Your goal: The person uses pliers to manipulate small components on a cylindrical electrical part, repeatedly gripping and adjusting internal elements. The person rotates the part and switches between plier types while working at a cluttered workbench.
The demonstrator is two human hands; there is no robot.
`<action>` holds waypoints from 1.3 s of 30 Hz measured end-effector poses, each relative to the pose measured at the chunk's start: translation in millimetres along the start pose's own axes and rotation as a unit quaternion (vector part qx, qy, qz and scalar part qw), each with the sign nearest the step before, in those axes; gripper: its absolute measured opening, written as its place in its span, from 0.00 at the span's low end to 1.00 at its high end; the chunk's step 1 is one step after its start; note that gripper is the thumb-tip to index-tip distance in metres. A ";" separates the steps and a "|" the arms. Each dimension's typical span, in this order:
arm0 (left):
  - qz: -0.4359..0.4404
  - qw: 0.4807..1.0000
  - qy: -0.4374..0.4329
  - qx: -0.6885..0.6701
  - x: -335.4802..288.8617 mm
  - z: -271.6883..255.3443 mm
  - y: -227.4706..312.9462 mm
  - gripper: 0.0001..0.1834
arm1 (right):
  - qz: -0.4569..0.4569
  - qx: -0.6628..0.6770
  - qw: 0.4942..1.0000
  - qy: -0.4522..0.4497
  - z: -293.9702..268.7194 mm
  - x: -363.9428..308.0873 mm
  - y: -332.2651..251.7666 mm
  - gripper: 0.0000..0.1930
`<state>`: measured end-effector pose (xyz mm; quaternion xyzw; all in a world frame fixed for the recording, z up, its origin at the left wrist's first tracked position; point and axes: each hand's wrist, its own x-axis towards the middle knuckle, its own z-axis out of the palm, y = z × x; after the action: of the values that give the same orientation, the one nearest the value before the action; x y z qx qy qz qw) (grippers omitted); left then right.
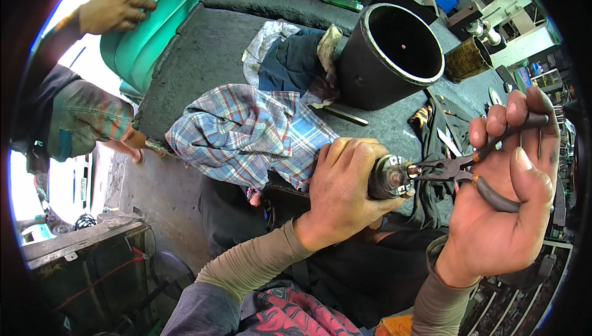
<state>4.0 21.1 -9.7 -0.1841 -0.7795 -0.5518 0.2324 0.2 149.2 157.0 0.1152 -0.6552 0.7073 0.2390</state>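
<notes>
My left hand is wrapped around a small dark cylindrical metal part, its silvery end face turned toward the right. My right hand grips a pair of pliers by the dark rubber-sleeved handles. The plier jaws touch a small copper-coloured terminal on the part's end face. Both hands are held above my lap, just in front of the workbench edge.
A grey workbench carries a plaid cloth, dark rags, a big black hollow cylinder, a brass-coloured can and flat tools. Another person stands at left, one hand on a green plastic chair.
</notes>
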 end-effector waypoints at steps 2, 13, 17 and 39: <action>0.003 1.000 0.004 -0.005 -0.8 0.2 -1.0 0.38 | 0.011 0.021 1.000 -0.009 -2.0 0.6 0.6 0.34; 0.011 0.999 0.027 -0.028 -2.7 -0.4 -3.9 0.39 | 0.016 0.053 0.991 -0.119 -20.0 13.1 8.1 0.37; 0.026 0.999 0.024 -0.009 2.8 -3.5 -1.5 0.38 | 0.022 0.094 0.982 -0.160 -16.7 13.3 7.5 0.39; -0.007 1.000 0.004 -0.018 -0.2 -0.2 -1.9 0.35 | 0.009 -0.050 0.999 -0.008 -10.4 2.4 -6.5 0.44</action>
<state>3.2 20.3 -11.3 -0.1808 -0.7700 -0.5679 0.2279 2.8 160.0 162.7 0.1028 -0.6924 0.6750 0.2333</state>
